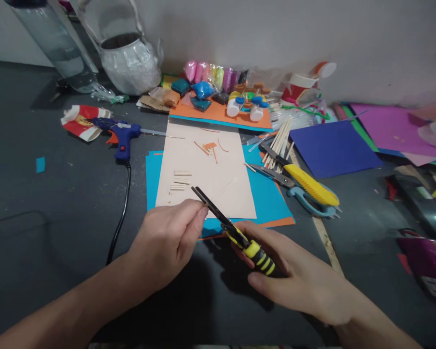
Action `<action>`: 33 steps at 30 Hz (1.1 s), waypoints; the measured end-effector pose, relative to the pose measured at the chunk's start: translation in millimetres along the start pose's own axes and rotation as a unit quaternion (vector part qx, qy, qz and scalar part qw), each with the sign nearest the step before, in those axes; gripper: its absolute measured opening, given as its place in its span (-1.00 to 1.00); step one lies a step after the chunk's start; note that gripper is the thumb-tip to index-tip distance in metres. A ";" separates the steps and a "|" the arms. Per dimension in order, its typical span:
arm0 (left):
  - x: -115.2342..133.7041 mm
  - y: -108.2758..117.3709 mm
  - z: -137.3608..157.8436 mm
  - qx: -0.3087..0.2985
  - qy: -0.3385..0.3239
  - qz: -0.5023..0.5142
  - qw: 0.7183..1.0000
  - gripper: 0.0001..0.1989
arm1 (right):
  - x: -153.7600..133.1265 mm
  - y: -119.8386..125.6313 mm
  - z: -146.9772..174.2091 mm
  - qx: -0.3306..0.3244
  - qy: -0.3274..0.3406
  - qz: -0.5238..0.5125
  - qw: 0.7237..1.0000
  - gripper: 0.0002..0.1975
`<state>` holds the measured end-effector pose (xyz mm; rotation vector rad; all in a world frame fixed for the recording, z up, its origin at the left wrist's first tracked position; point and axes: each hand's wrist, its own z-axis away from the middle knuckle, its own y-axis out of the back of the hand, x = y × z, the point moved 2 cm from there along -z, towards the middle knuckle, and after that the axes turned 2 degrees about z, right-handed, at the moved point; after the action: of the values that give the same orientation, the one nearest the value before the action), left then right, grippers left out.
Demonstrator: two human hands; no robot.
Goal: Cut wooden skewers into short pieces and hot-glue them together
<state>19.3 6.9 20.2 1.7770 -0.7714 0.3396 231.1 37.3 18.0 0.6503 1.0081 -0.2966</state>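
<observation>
My right hand (294,276) is wrapped round pliers (256,252) with yellow-and-black handles, their long dark jaws pointing up and to the left. Close beside those jaws, my left hand (170,237) is closed in a pinch, thumb against forefinger. Whatever is between its fingertips is too small and hidden to make out. Just beyond, short cut wooden sticks (182,180) lie in small groups on a pale sheet of paper (221,194). Orange paper scraps (210,146) are scattered higher up on that sheet. Blue paper (267,194) shows beneath it.
A blue glue gun (122,138) with a black cord lies at left. Scissors (305,196), a yellow utility knife (310,183) and longer wooden sticks (280,143) sit at right. Clay packets (203,89), a white basket (131,65) and a bottle (54,43) stand along the back.
</observation>
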 end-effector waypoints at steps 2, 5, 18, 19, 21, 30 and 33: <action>0.2 0.3 0.3 -0.011 0.009 0.011 1.000 -0.68 | 1.0 0.6 0.2 -0.006 -0.003 -0.020 1.000 -0.62; 0.7 0.8 0.7 -0.018 0.021 0.023 0.999 -0.67 | -0.3 1.5 1.6 -0.013 -0.007 -0.023 1.000 -0.63; -2.4 -4.9 1.2 -0.004 0.021 0.028 0.999 -0.70 | -3.7 -2.9 2.6 0.024 -0.006 0.111 0.994 -0.61; -2.9 -5.0 0.8 -0.007 0.026 0.036 0.999 -0.70 | -3.3 -2.2 2.4 0.019 -0.009 0.088 0.996 -0.60; -3.5 -5.0 -0.1 -0.017 0.043 0.060 0.997 -0.68 | -2.3 -0.6 2.2 0.006 -0.015 0.024 1.000 -0.60; -6.3 -7.2 3.5 -0.058 0.138 0.186 0.971 -0.66 | 0.1 3.5 3.5 -0.006 -0.029 -0.054 0.998 -0.55; -6.6 -9.7 5.0 -0.074 0.190 0.245 0.948 -0.68 | -1.4 3.9 3.6 -0.002 -0.026 -0.042 0.999 -0.55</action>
<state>20.0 6.2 7.5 1.3051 -0.9223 0.9026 234.8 38.0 21.9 0.5949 0.9866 -0.3827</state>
